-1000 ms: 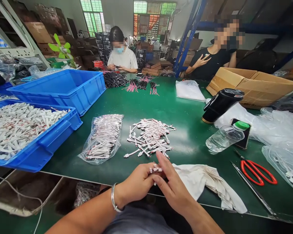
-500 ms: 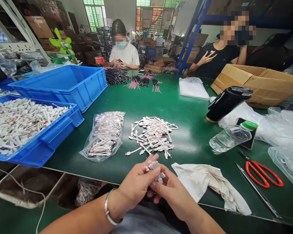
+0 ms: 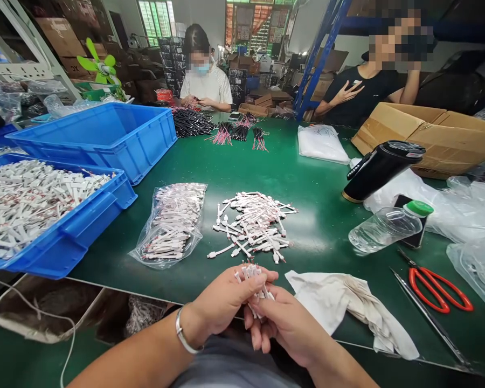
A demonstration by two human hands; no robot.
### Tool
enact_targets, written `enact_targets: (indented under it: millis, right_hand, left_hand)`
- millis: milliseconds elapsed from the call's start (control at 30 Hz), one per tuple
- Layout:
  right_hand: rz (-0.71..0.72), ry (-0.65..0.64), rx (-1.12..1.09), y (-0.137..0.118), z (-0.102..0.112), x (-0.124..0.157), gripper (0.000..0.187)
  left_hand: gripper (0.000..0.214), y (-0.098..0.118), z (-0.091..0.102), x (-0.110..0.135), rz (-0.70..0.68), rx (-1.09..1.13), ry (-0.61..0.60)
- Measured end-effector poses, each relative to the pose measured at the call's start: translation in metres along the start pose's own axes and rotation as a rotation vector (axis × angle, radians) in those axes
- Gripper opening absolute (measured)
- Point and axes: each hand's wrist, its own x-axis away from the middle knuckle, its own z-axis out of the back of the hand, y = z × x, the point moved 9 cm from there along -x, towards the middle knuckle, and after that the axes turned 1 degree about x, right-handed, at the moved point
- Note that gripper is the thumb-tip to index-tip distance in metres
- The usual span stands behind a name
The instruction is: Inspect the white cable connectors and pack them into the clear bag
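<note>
My left hand [image 3: 230,293] and my right hand [image 3: 281,315] meet at the table's near edge, both closed on one small bundle of short white cables [image 3: 254,277]. Reddish wire ends stick up from the top of the bundle; my fingers hide part of it. Just beyond my hands lies a loose pile of the same white cables [image 3: 258,221] with plug ends. Left of that pile, a clear plastic bag [image 3: 173,223] holds many more, laid in rows.
At left stand a blue bin [image 3: 70,248] full of white cables and another blue bin [image 3: 145,145]. To the right are a white cloth [image 3: 339,296], tweezers [image 3: 428,318], red-handled scissors [image 3: 440,291], a bottle [image 3: 383,229] and a black tumbler [image 3: 382,172]. Two people sit across the table.
The bundle stands more upright between my hands, its wire ends now pointing up. My right hand's lower fingers have spread a little beneath it. The view has shifted slightly.
</note>
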Motion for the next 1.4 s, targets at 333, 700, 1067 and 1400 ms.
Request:
enact_targets:
  millis: [333, 700, 1067, 1400]
  right_hand:
    - [-0.008, 0.118, 0.413, -0.011, 0.018, 0.014, 0.034]
    - [0.081, 0.396, 0.492, -0.024, 0.053, 0.026, 0.042]
    - [0.09, 0.442, 0.395, -0.026, 0.061, 0.024, 0.045]
    - [0.09, 0.455, 0.364, -0.025, 0.057, 0.02, 0.044]
  left_hand:
    - [0.026, 0.001, 0.014, 0.001, -0.057, 0.219, 0.157]
    - [0.028, 0.001, 0.023, -0.004, -0.007, 0.352, 0.297]
    - [0.019, -0.005, 0.024, -0.009, 0.055, 0.44, 0.251]
    - [0.021, -0.001, 0.018, -0.005, 0.034, 0.434, 0.194]
